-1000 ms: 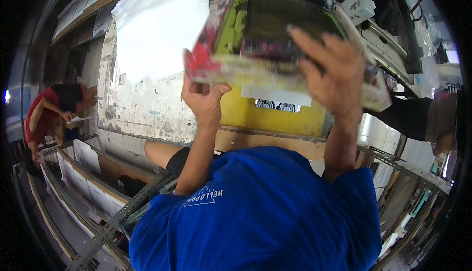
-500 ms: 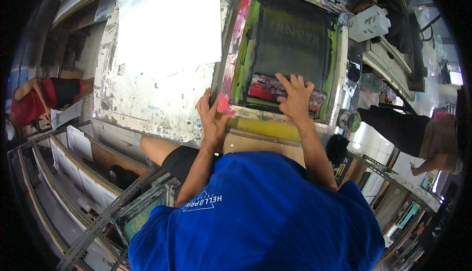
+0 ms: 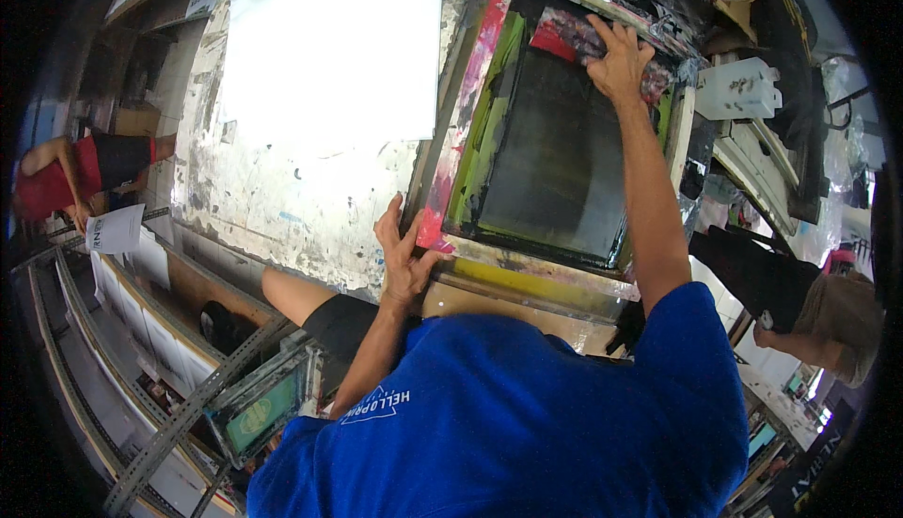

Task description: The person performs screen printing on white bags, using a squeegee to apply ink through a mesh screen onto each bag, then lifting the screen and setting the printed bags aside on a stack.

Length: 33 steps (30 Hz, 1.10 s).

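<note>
A paint-stained screen-printing frame [image 3: 470, 133] lies flat on the worktable, its dark mesh [image 3: 555, 161] edged with green, pink and red ink. My left hand [image 3: 406, 257] grips the frame's near left corner. My right arm stretches across the mesh, and my right hand [image 3: 621, 55] presses down on an ink-smeared squeegee [image 3: 574, 34] at the frame's far end, beside a patch of red ink. A yellow board [image 3: 527, 278] shows under the frame's near edge.
A stack of white sheets [image 3: 334, 48] lies on the stained table [image 3: 273, 203] left of the frame. A white plastic container [image 3: 748, 87] stands at the right. A smaller green screen [image 3: 259, 410] and drying racks [image 3: 113, 311] are lower left. One person [image 3: 66, 175] crouches far left, another [image 3: 809, 302] bends at the right.
The frame, held up in the air a second ago, has come down flat on the table. My right hand has run the squeegee from the near end to the far end.
</note>
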{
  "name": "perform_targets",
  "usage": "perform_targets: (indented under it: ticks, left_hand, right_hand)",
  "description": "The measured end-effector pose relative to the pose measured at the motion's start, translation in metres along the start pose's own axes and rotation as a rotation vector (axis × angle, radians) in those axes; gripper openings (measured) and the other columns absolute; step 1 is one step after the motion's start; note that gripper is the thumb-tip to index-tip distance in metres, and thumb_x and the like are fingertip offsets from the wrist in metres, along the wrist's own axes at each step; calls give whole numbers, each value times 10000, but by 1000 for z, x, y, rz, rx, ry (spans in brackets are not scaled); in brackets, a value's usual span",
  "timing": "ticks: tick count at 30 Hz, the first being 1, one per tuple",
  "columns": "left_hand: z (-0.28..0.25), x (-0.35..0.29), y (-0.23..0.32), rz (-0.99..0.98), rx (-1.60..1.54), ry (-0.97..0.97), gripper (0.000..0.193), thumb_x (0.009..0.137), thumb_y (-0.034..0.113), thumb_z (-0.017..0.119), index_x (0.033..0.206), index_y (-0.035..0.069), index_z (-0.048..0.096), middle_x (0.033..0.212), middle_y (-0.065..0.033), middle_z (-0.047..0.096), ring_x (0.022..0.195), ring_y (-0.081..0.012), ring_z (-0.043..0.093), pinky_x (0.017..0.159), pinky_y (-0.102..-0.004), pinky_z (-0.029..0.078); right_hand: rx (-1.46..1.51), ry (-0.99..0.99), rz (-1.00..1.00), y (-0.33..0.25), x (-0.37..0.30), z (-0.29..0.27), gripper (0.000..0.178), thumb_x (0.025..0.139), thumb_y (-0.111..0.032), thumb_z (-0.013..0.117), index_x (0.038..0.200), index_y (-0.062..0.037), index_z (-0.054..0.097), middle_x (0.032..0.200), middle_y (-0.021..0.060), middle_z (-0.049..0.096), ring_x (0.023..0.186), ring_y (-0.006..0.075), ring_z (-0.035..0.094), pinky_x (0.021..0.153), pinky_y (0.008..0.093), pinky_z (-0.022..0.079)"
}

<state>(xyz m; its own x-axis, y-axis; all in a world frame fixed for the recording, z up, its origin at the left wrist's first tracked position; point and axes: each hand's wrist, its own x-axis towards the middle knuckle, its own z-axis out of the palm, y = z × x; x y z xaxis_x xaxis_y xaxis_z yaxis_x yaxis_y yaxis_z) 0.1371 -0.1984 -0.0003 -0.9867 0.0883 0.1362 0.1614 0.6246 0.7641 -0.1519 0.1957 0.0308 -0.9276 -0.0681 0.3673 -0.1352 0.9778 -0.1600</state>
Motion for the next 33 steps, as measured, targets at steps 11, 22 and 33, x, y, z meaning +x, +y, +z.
perform_targets:
  ticks: [11, 22, 33]
  left_hand:
    - [0, 5, 3, 60, -36, 68, 772, 772, 504, 805, 1388, 75, 621, 1493, -245, 447, 1341, -413, 399, 1110, -512, 338]
    - [5, -3, 5, 19, -192, 119, 786, 684, 383, 884, 1334, 14, 643, 1194, -136, 657, 1139, -311, 502, 1024, -437, 375]
    - [-36, 71, 112, 176, -371, 513, 517, 794, 143, 816, 1231, -82, 656, 1230, -136, 631, 1120, -241, 569, 970, -345, 454]
  right_hand:
    - [185, 24, -112, 50, 79, 9, 541, 796, -235, 794, 1326, -270, 689, 1103, 167, 744, 1034, 354, 670, 899, 507, 478]
    - [844, -138, 399, 10, -14, -89, 661, 745, -21, 816, 1375, -138, 655, 1364, 93, 671, 1240, 190, 615, 1092, 294, 409]
    - [178, -129, -52, -172, -134, -291, 605, 757, -23, 735, 1328, -221, 695, 843, 102, 627, 770, 292, 597, 732, 399, 477]
